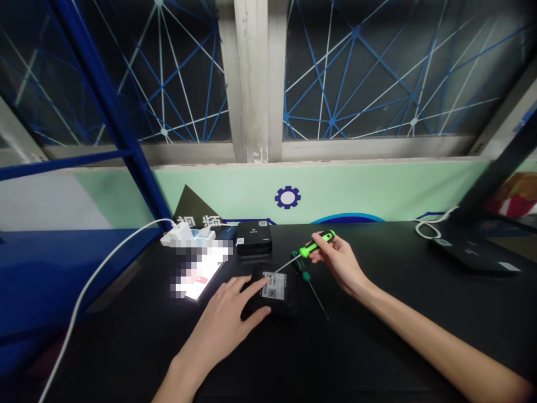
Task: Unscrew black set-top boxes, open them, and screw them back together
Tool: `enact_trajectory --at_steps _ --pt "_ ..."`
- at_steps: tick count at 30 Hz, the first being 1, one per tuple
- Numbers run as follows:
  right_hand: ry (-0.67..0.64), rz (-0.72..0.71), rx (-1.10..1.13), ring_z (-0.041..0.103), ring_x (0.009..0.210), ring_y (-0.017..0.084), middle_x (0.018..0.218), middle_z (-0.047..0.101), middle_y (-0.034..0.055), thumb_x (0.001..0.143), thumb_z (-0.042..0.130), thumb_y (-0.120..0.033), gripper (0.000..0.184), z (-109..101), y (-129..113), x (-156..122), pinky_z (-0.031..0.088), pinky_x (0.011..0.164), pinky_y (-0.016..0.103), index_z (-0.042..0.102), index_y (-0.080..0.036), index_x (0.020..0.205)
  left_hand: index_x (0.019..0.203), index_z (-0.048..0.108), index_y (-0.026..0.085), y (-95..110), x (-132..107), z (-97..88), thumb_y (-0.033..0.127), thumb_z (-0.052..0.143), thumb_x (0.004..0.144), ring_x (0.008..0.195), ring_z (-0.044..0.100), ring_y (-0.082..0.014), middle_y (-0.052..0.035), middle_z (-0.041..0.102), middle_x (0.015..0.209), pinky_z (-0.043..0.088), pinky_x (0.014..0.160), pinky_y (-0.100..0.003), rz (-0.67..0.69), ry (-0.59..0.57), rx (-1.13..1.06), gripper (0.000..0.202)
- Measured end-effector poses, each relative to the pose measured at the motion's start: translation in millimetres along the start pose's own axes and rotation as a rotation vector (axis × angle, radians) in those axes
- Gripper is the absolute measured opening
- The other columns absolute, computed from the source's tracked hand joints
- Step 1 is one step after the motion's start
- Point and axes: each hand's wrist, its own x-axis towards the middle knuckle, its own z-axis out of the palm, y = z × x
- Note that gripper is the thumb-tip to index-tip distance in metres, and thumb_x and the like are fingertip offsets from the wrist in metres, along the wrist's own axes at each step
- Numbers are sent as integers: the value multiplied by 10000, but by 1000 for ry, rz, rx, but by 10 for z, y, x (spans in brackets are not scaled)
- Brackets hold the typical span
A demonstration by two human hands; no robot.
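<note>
A black table (356, 369) fills the lower frame, below a pale green wall (235, 190) and dark windows (390, 73) across the top. At lower centre, a black box (277, 288) lies partly under the left hand (230, 305), whose spread fingers rest on it. Above and right of the box, the right hand (338, 260) grips a green screwdriver (308, 250), its shaft slanting down to the box.

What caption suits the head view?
Left hand on a labelled black box, right hand pointing a bright-green screwdriver at it.
</note>
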Motion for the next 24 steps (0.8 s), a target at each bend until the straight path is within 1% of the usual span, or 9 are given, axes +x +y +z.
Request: enact_trajectory --at_steps 4,6,9,11,13,15,19,24 --pt "5 -6 19 665 572 116 747 711 28 734 835 -416 394 -2 -5 -4 585 540 193 657 -138 948 1452 396 464 16 1 -37 618 429 964 1350 451 -316 -20 492 1457 393 1078 -570 -4 -17 -28 512" --pt "-5 2 24 678 590 121 786 727 43 742 833 -407 382 -3 -4 -2 591 549 194 661 -138 951 1433 419 441 35 1 -62 607 435 966 1334 465 -301 -17 501 1442 403 1076 -551 -2 -23 -54 496" --pt "-26 32 35 692 610 130 784 735 52 759 823 -397 361 4 4 -4 601 566 199 664 -136 951 1429 424 400 55 0 -72 570 441 977 1297 497 -278 -17 520 1415 424 1070 -510 10 -18 -78 483" --pt "-37 47 40 697 610 132 779 736 51 765 822 -386 352 12 8 -11 607 577 203 663 -135 954 1465 380 399 46 -2 -53 564 434 981 1313 481 -290 -24 506 1429 411 1078 -525 14 -18 -68 514" --pt "-45 58 42 699 603 132 774 737 51 766 824 -377 349 18 9 -21 609 579 203 661 -132 952 1491 341 420 20 -4 -20 586 421 978 1346 448 -322 -34 473 1465 390 1080 -567 11 -21 -46 545" --pt "-47 69 47 702 607 133 760 736 52 766 825 -374 351 21 8 -32 609 580 196 659 -127 951 1492 342 432 -8 -8 11 604 415 973 1359 433 -343 -41 453 1487 380 1077 -592 11 -21 -29 551" --pt "-42 93 60 704 613 132 738 736 56 758 832 -374 357 23 11 -36 608 583 188 658 -122 940 1485 366 411 -21 -9 20 598 423 973 1351 445 -332 -40 465 1476 369 1094 -581 16 -11 -32 549" --pt "-46 90 63 698 595 126 731 735 48 747 840 -385 364 35 13 -16 609 576 188 665 -123 930 1508 311 387 24 5 -31 584 407 983 1334 454 -298 -40 483 1443 405 1079 -540 13 -32 -67 569"
